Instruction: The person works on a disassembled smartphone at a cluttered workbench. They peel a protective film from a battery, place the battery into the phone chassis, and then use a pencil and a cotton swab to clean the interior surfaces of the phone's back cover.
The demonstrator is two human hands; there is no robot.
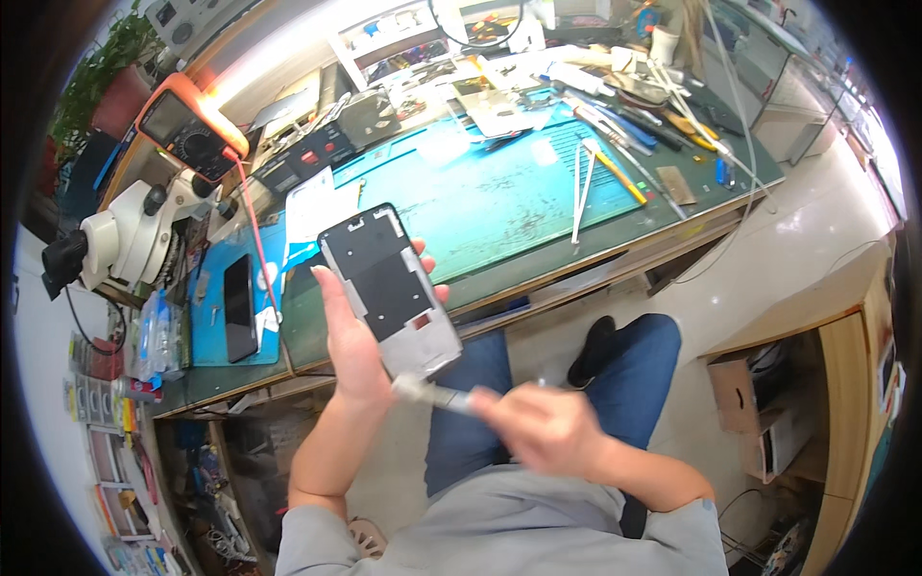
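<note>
My left hand (357,357) is closed round a phone frame (392,288), thumb along its left edge and fingertips showing past its right edge. Black sheeting covers most of the frame's inner face, with bare silvery metal at the lower end. In my right hand (543,427), smeared by motion, is a short brush (447,396) with a pale head and light handle. Its head lies by the frame's lower end and my left wrist; whether it touches either I cannot tell. A dark phone (239,309) lies on the blue mat to the left.
A teal work mat (451,211) covers the bench middle. White tweezers (582,190), a yellow-handled tool (615,173) and several other tools lie at right. An orange-cased multimeter (182,125) and a white microscope (134,226) stand at left. A cabinet (836,384) is on the far right.
</note>
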